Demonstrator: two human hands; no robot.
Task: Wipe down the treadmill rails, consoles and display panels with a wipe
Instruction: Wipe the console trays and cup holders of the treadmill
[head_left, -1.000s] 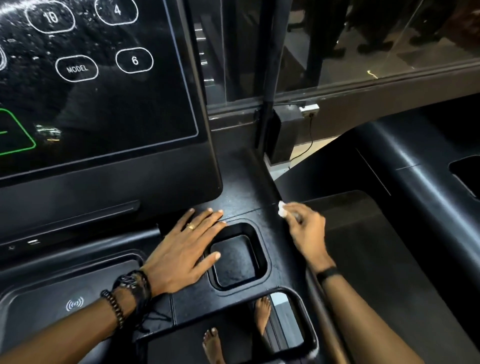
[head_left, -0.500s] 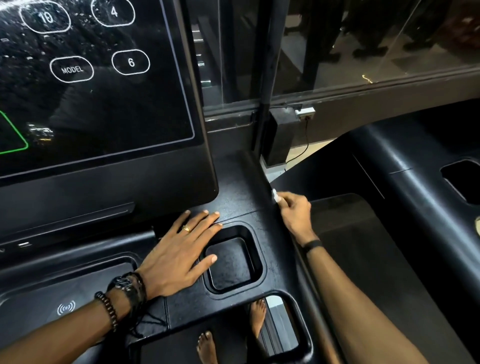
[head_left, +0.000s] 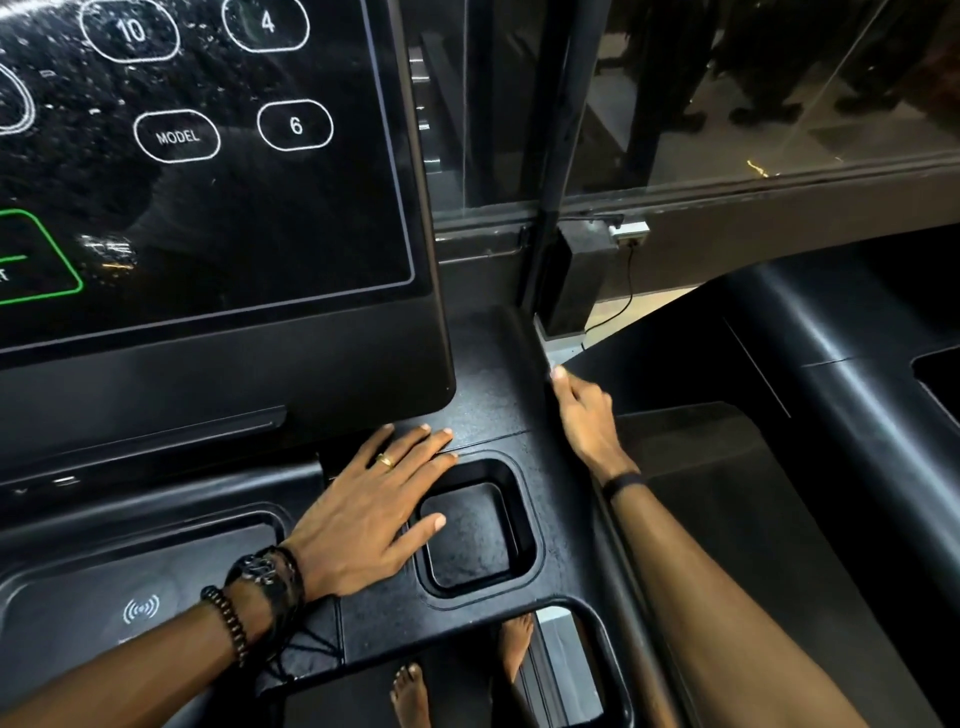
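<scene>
Head view: left hand flat, fingers straight on the console; right hand pinches the wipe against its edge.

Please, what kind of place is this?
Most likely a gym: a treadmill console with a touch display showing numbered buttons, and a second machine beside it.

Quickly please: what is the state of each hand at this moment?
Left hand: open, flat on the console, holding nothing.
Right hand: fingers curled, pressing a wipe to the console's right edge; the wipe barely shows.
</scene>
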